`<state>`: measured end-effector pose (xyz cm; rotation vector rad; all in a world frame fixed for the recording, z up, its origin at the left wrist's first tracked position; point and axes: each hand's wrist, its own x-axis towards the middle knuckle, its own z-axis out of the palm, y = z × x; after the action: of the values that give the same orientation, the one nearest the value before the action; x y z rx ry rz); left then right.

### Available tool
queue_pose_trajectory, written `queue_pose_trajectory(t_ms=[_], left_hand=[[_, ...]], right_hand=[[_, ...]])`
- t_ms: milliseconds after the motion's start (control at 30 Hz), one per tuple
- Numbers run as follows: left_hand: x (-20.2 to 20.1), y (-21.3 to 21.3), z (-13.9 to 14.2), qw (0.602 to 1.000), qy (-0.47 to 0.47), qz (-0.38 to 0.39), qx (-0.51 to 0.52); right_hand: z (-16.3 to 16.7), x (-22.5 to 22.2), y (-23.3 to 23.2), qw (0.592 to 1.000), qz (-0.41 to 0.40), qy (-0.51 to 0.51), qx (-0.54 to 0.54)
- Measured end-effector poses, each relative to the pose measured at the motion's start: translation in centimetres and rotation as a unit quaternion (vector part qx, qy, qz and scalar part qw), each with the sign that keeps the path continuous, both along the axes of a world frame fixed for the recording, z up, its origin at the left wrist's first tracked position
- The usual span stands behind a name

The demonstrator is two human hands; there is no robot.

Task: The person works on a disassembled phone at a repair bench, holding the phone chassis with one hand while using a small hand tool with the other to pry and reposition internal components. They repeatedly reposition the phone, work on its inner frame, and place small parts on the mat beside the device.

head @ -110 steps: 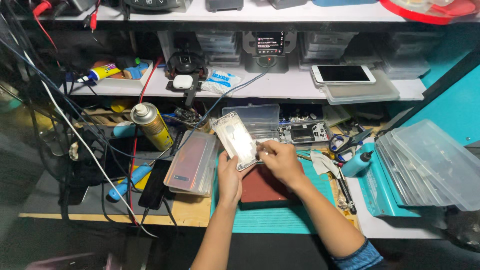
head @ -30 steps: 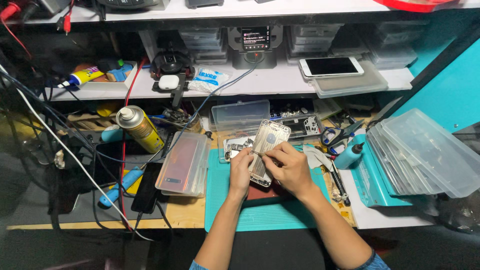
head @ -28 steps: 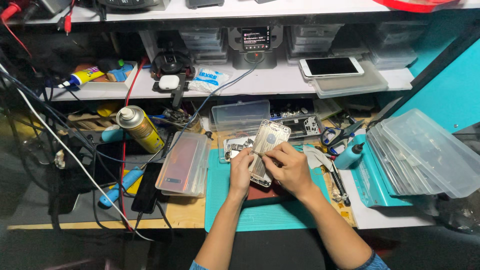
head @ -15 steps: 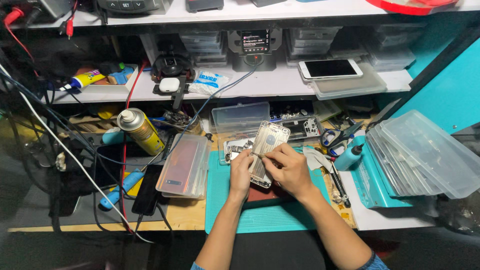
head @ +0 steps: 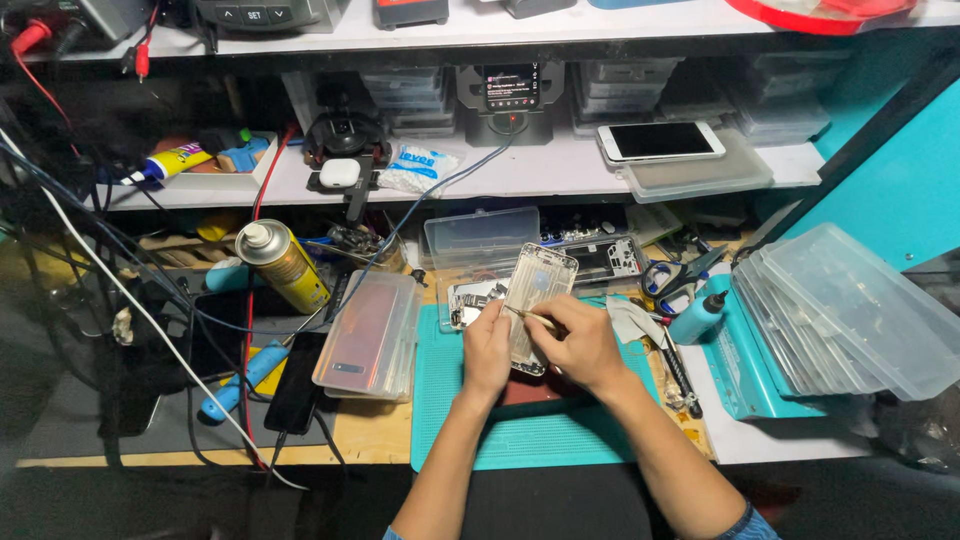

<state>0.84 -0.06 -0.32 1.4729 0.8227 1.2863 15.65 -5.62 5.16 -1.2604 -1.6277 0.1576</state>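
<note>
My left hand (head: 487, 350) grips the lower left edge of an opened phone frame (head: 540, 285), silver and pale, tilted up above a teal work mat (head: 440, 400). My right hand (head: 580, 340) holds a thin metal tool (head: 525, 314) whose tip touches the frame's middle. Just left of the frame, a phone part with a circuit board (head: 465, 300) lies flat on the mat.
A clear plastic box (head: 372, 335) and a yellow spray can (head: 282, 266) sit at the left. A stack of clear lids (head: 850, 310) is at the right, with scissors (head: 665, 280) and a blue bottle (head: 697, 315) nearby. A white phone (head: 660, 140) lies on the shelf.
Since the earliest frame the phone frame has been turned and brought closer over the mat. In the last second the hands hold nearly still, with only slight tool movement.
</note>
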Motion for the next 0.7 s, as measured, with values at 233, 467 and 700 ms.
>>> queue_pose_trajectory(t_ms=[233, 467, 700], left_hand=[[-0.3, -0.1, 1.6, 0.989, 0.131, 0.064, 0.011], [-0.4, 0.0, 1.7, 0.990, 0.122, 0.061, 0.024], [-0.3, 0.2, 1.8, 0.987, 0.136, 0.081, 0.027]], right_hand=[[-0.8, 0.7, 0.9, 0.995, 0.064, 0.076, -0.019], [-0.3, 0.4, 1.0, 0.997, 0.056, 0.055, 0.014], [0.3, 0.6, 1.1, 0.997, 0.059, 0.037, -0.009]])
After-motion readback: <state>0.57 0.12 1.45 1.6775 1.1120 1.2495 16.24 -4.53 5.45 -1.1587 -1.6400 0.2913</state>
